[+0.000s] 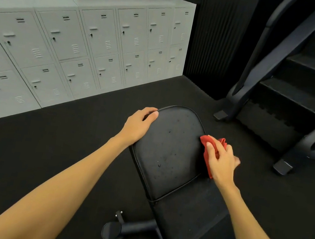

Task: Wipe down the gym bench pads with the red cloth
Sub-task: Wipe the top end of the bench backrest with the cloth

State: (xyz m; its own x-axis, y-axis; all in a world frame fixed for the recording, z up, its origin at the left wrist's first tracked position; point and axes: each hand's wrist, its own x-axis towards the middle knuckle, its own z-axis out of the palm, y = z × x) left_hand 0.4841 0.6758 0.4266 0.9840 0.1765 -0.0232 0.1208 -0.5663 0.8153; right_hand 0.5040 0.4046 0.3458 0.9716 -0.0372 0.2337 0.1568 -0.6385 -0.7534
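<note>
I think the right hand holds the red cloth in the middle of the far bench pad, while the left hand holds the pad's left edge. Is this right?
Not quite. The head view shows the red cloth at the right edge of the far bench pad, not in its middle. The right hand does hold it, and the left hand holds the pad's left edge.

floor [49, 145]: black | lockers [94, 46]: grey, left wall | stair machine [297, 87]: black, right
</note>
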